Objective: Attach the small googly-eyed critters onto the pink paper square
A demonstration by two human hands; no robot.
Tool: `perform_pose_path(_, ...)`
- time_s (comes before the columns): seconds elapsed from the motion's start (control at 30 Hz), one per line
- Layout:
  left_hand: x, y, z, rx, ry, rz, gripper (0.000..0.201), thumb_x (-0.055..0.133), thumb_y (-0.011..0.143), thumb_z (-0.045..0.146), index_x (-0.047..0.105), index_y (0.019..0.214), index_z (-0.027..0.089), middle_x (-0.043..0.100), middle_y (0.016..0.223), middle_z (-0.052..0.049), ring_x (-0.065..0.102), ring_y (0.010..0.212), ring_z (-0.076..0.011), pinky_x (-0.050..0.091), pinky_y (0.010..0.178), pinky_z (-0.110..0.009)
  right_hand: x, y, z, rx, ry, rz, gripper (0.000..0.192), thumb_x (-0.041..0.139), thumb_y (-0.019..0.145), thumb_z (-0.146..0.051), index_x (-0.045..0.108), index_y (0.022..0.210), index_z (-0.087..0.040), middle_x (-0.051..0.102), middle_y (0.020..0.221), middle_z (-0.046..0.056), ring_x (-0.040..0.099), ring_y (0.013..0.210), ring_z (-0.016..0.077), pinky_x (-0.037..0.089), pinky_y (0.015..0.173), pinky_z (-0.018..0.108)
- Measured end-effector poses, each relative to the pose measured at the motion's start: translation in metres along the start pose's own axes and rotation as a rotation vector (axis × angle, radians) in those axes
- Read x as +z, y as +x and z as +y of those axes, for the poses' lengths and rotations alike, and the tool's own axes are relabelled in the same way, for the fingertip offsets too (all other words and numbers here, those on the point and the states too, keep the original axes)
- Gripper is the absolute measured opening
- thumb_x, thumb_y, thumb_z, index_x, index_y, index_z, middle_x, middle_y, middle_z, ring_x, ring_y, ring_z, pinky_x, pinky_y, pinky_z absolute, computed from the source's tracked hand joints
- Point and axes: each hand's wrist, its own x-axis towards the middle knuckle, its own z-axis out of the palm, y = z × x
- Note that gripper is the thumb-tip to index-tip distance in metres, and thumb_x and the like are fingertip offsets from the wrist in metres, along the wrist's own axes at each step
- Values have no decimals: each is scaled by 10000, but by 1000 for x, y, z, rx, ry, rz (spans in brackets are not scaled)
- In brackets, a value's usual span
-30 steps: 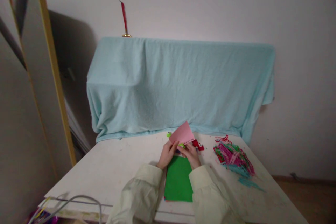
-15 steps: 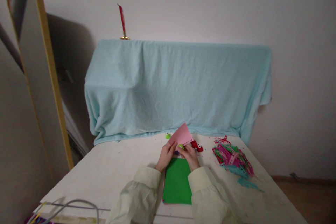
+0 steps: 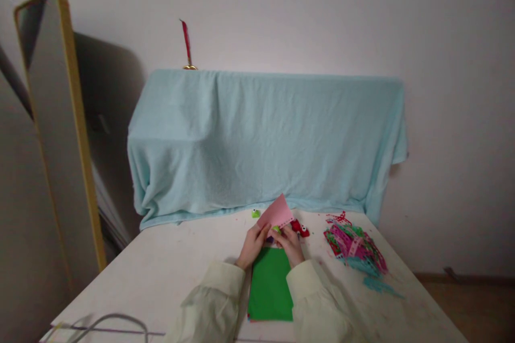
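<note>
A pink sheet of paper (image 3: 277, 211) with a row of small punched holes along its lower right edge is tilted above the table. My left hand (image 3: 253, 244) pinches its lower left corner. My right hand (image 3: 290, 242) is closed on a small yellow-green paper punch (image 3: 276, 229) at the sheet's near edge; the fingers partly hide it. Below my hands lies a stack of coloured sheets with a green sheet of paper (image 3: 270, 284) on top. Just past my right hand are red pieces with googly eyes (image 3: 300, 228). Something dark purple shows between my hands, mostly covered.
A small green piece with an eye (image 3: 255, 213) sits at the table's back. To the right is a heap of punched paper strips (image 3: 354, 246). A light-blue cloth (image 3: 265, 139) drapes over something behind the white table (image 3: 181, 268). A grey cable (image 3: 116, 316) lies front left.
The whole scene sits slightly lower in the picture, as my head has tilted up a little. Both hands keep nearly the same hold on the pink sheet and the punch.
</note>
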Motion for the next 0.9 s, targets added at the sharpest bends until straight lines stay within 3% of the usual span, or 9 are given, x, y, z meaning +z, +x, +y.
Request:
perform_pose_path(0.23, 3, 0, -4, -28, -7, -26, 449, 418, 871, 514, 581, 701, 133, 536, 601, -6, 473, 582, -138, 365, 552, -228, -2, 0, 2, 4, -37, 77, 351, 769, 590, -452, 629, 736, -165, 576, 624, -7, 444, 508, 111, 309, 465, 230)
perform_pose_path(0.47, 5, -1, -4, -21, -28, -52, 457, 408, 870, 532, 574, 696, 143, 515, 579, -2, 463, 565, -137, 360, 547, -232, -2, 0, 3, -20, -48, 126, 352, 791, 576, -410, 674, 789, -155, 653, 735, 54, 565, 646, 197, 426, 582, 294)
perform_pose_path(0.67, 2, 1, -2, -8, -20, -2, 503, 393, 861, 571, 570, 669, 141, 538, 595, -9, 473, 592, -144, 370, 573, -237, -2, 1, 1, -17, -122, 25, 292, 732, 656, -434, 659, 770, -176, 570, 608, -8, 437, 493, 111, 313, 467, 240)
perform_pose_path(0.9, 1, 1, -4, -12, -13, -1, 449, 418, 868, 526, 591, 741, 131, 587, 675, -21, 488, 621, -143, 375, 587, -231, -1, 1, 5, -6, -104, -2, 368, 731, 645, -466, 642, 842, -168, 570, 650, -10, 448, 512, 106, 338, 489, 241)
